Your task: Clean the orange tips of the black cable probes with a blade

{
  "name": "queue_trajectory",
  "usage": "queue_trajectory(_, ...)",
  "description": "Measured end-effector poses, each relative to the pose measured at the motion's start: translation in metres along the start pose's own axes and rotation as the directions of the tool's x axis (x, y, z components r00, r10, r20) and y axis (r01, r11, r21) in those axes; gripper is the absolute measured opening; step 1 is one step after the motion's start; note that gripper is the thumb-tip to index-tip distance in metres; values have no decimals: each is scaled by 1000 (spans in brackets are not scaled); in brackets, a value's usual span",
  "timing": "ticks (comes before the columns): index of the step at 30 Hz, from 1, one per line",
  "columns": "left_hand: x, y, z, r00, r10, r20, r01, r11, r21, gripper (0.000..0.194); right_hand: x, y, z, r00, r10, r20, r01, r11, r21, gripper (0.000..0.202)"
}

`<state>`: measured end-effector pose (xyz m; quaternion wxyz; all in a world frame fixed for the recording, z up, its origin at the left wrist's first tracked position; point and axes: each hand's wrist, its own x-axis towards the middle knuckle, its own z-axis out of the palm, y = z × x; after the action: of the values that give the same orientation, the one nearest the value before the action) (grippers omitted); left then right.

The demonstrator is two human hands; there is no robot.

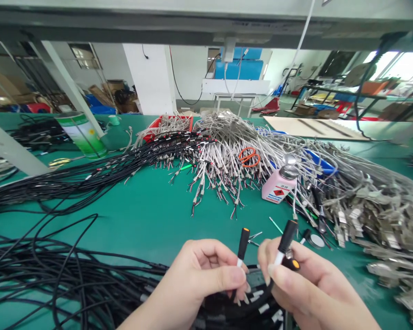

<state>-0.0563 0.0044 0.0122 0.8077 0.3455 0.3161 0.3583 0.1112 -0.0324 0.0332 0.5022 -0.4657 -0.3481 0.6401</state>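
My left hand [203, 275] pinches a black cable connector [242, 244] with an orange tip, held upright. My right hand [303, 284] grips another black connector [287, 238] with a white band, and a second orange-tipped plug [292, 263] lies against its fingers. Both hands hover close together over a bundle of black cable ends with white bands [258, 302] at the near edge of the green mat [151, 215].
Black cables [48, 275] pile up on the left. Grey wire harnesses [227, 151] with orange scissors [249, 156] lie behind. A pink dispenser bottle [278, 185] stands mid-right. Metal connector shells [382, 215] heap on the right. A green-and-white can [82, 135] stands far left.
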Motion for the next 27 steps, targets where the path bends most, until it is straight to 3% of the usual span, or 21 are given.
queue_trajectory(4, 0, -2, -3, 1000, 7, 27, -7, 1000, 23, 20, 5, 4, -9, 995, 28, 100, -25, 999, -28, 23)
queue_trajectory(11, 0, -1, -3, 998, -3, 57, 0, 998, 59, 20, 3, 5, -10, 994, 107, -28, -105, 993, 60, 22)
queue_trajectory(27, -2, 3, -1, 994, -34, 101, 32, 999, 20, 18, 0, 7, -21, 997, 70, 31, -70, 997, -14, 26)
